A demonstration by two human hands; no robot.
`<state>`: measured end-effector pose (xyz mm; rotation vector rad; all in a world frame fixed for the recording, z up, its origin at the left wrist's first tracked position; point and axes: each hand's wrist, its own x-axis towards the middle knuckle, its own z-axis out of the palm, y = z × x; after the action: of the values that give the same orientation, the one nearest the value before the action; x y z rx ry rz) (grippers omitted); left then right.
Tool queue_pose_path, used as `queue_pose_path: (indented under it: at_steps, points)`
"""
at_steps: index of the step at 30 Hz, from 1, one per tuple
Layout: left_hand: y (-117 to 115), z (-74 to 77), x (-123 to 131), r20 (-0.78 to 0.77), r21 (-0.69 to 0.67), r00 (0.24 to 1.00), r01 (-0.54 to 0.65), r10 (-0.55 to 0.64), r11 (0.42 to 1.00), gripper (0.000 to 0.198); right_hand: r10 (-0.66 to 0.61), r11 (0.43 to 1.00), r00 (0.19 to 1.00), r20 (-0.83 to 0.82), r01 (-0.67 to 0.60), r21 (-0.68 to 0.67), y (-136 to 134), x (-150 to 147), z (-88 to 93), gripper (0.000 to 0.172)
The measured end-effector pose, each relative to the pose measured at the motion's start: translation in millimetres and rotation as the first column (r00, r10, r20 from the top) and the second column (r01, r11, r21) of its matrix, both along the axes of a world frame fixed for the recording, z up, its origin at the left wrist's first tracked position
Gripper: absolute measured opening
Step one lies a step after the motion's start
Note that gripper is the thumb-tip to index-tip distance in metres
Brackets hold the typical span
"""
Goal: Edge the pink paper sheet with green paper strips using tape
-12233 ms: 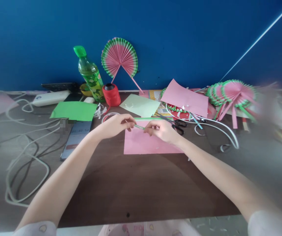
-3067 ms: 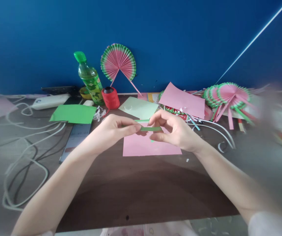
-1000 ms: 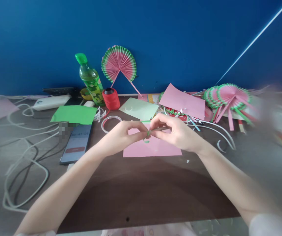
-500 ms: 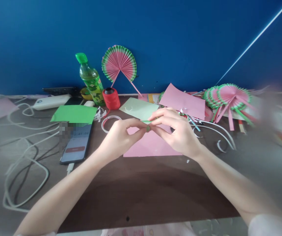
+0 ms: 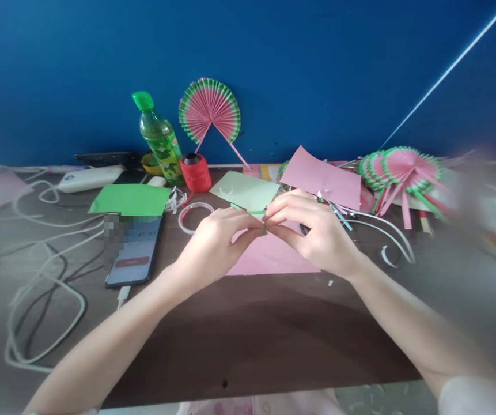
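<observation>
My left hand and my right hand meet over a pink paper sheet. Both are closed, thumbs and fingertips pinching a narrow piece of green paper between them. Only slivers of that paper show, behind the left fingers and at the fingertips; the rest is hidden. Just beyond the hands lies a pale green sheet, with a second pink sheet tilted up to its right. A roll of tape rests behind my left hand.
A folded pink-and-green paper fan leans on the blue wall, near a green bottle and a red spool. More fans lie right. At left are a phone, a bright green sheet and looped cables.
My left hand has shifted slightly right, its fingers more closed over the green paper. The pinched end has moved a little right and down. My right hand has barely moved.
</observation>
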<state>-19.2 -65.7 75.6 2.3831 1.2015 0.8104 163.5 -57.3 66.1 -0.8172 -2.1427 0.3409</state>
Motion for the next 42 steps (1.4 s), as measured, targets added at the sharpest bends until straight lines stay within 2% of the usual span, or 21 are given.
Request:
queue_pose_path:
  at_steps: [7,13,18,25,27,29,32,34,38,42]
  points:
    - [0.3,1.3,-1.3,0.015,-0.058,1.0,0.022,-0.021,0.998,0.017,0.02,0.997,1.0,-0.011,-0.021,-0.073,-0.8,1.3,2.0,0.009]
    - [1.5,3.6,-4.1,0.047,-0.19,0.997,0.072,-0.064,0.979,0.027,0.023,0.998,1.0,-0.009,-0.024,-0.058,-0.6,1.5,1.7,0.01]
    - [2.0,5.7,-4.9,0.138,-0.289,0.987,0.114,-0.077,0.95,0.03,0.016,0.998,1.0,0.01,-0.016,-0.056,-1.2,1.7,2.8,0.01]
    - [2.9,3.1,-4.0,0.168,-0.325,0.985,0.1,-0.047,0.941,0.027,-0.008,0.999,1.0,0.029,0.009,-0.045,-3.1,1.5,2.7,0.01]
    - [2.9,2.0,-3.7,0.18,-0.34,0.983,0.095,-0.034,0.936,0.024,-0.01,0.997,0.999,0.03,0.012,-0.077,-3.3,1.0,2.6,0.01]
    - [3.4,0.9,-3.6,0.224,-0.366,0.974,0.104,-0.021,0.925,0.022,-0.034,0.986,0.999,0.004,0.035,-0.165,-3.3,0.6,2.9,0.008]
    - [4.6,-1.0,-3.2,0.331,-0.406,0.943,0.115,0.028,0.907,0.02,-0.129,0.943,0.988,-0.081,0.096,-0.32,-3.5,0.0,3.7,0.011]
    - [5.5,-3.4,-2.3,0.412,-0.431,0.907,0.107,0.09,0.896,0.02,-0.152,0.922,0.982,-0.115,0.099,-0.375,-4.7,-1.7,3.5,0.016]
    - [6.7,-11.2,1.0,0.552,-0.472,0.808,0.1,0.205,0.876,0.019,-0.122,0.92,0.985,-0.123,0.065,-0.387,-10.6,-10.0,-0.6,0.014]
    - [6.2,-17.4,4.3,0.638,-0.492,0.727,0.133,0.253,0.86,0.016,-0.131,0.924,0.981,-0.145,0.068,-0.377,-16.1,-19.9,-9.6,0.012]
